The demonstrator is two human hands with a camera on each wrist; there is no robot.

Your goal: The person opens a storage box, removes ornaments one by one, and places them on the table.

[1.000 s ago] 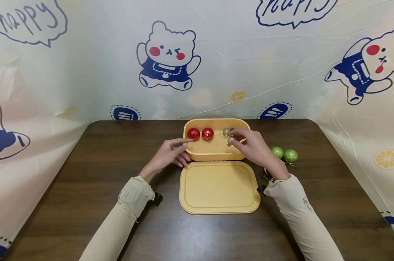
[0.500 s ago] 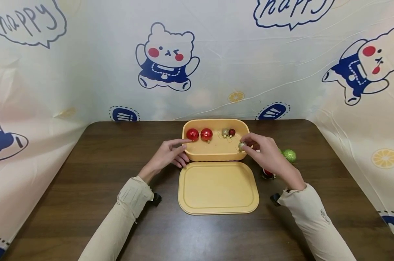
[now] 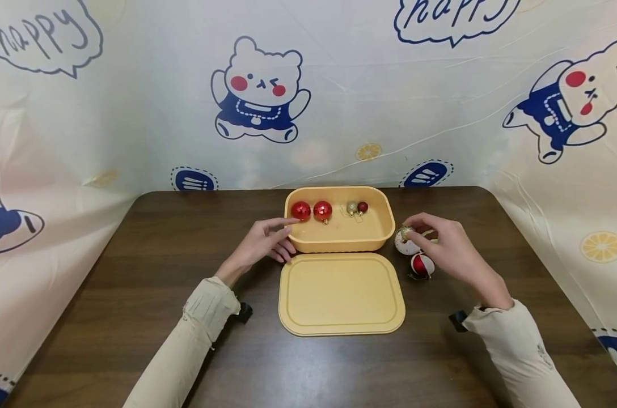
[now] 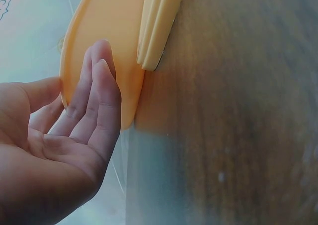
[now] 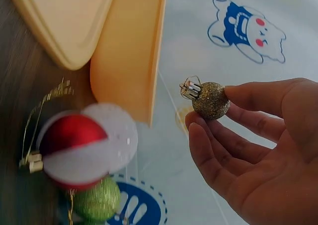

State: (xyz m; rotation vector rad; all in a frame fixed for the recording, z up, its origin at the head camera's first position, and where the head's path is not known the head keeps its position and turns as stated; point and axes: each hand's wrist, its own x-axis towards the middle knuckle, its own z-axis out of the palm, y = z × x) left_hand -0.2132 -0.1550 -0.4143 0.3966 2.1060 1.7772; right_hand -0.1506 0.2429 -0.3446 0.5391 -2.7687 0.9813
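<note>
A yellow box [image 3: 339, 245] stands on the table with two red Christmas balls [image 3: 322, 211], a small gold ball [image 3: 351, 207] and a small dark red ball [image 3: 362, 207] inside. My left hand [image 3: 267, 241] touches the box's left end, its fingers fairly straight along the wall in the left wrist view. My right hand [image 3: 453, 246] pinches a small gold glitter Christmas ball [image 5: 211, 101] between thumb and fingertips, right of the box. Below that hand sit a white ball [image 3: 405, 243] and a red and white ball [image 3: 422, 265]. A green ball [image 5: 99, 200] shows in the right wrist view.
The yellow lid [image 3: 342, 294] lies flat in front of the box. A cloth backdrop [image 3: 339, 102] with printed bears rises behind and beside the dark wooden table [image 3: 186, 340].
My right hand has lifted the small gold ball out of the box and carried it right, over the balls on the table. The left hand stays at the box's left end.
</note>
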